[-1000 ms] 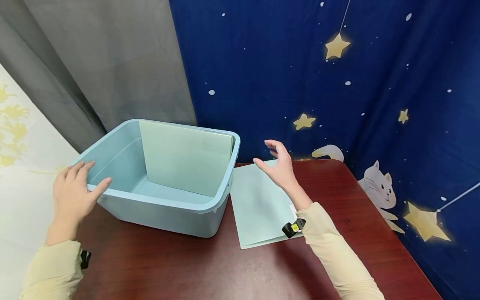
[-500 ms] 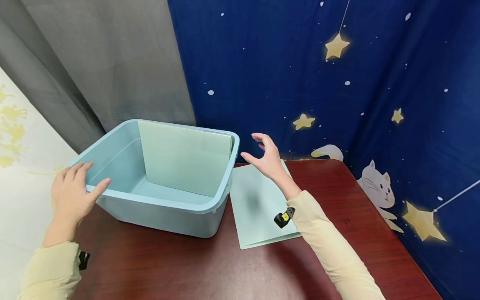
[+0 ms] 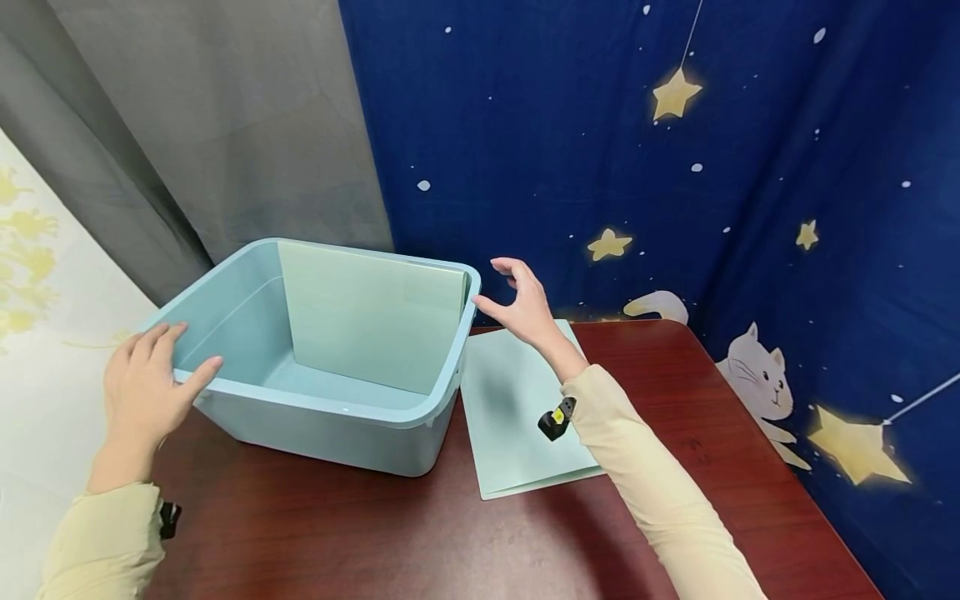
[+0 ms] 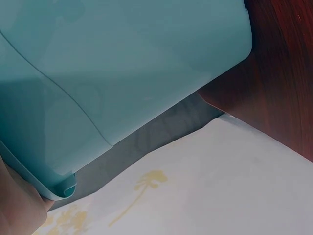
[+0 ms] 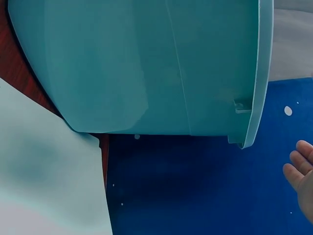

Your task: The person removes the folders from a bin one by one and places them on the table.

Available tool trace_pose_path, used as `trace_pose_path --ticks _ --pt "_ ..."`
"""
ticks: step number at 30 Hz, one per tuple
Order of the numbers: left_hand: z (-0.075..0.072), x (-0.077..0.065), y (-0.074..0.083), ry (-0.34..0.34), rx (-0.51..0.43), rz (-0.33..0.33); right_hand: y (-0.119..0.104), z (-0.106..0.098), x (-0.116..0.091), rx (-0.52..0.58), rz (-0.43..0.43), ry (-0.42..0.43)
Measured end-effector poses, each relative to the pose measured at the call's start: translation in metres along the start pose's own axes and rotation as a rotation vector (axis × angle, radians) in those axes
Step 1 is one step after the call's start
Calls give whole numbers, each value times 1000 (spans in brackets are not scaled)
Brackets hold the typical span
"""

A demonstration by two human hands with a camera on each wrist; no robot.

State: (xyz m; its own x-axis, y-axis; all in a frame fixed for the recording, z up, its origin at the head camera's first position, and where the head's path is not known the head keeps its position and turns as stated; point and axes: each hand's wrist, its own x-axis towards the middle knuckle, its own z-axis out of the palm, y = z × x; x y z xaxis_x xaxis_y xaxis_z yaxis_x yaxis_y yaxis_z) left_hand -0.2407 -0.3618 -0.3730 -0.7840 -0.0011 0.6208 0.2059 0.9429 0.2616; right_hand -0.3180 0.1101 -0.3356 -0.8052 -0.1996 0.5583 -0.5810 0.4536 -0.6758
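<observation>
A light blue plastic storage bin (image 3: 322, 417) stands on the table. Inside it, a pale green file folder (image 3: 367, 317) leans upright along the back wall. My left hand (image 3: 146, 375) holds the bin's near left corner, fingers over the rim and thumb spread along the front; in the left wrist view only part of that hand (image 4: 22, 205) shows at the rim. At the bin's far right corner, my right hand (image 3: 521, 310) hovers with thumb and fingers apart and nothing between them. The right wrist view has its fingers (image 5: 301, 164) beyond the rim, apart from it.
Another pale green folder (image 3: 517, 417) lies flat on the dark red wooden table (image 3: 360, 533), right of the bin and under my right forearm. Behind the table hang a grey curtain (image 3: 247, 125) and a blue star-patterned curtain (image 3: 525, 125).
My right hand has moved left and slightly up, from over the flat folder to the bin's right rim. The left hand, bin and folders have stayed in place.
</observation>
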Motion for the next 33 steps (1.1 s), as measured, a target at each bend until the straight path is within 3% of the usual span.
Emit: trace_pose_path --ticks 14,33 --pt "-1 0 1 -5 4 3 5 16 20 -20 -3 -49" --pt "0 -1 -1 -1 17 15 10 37 40 65 34 -60"
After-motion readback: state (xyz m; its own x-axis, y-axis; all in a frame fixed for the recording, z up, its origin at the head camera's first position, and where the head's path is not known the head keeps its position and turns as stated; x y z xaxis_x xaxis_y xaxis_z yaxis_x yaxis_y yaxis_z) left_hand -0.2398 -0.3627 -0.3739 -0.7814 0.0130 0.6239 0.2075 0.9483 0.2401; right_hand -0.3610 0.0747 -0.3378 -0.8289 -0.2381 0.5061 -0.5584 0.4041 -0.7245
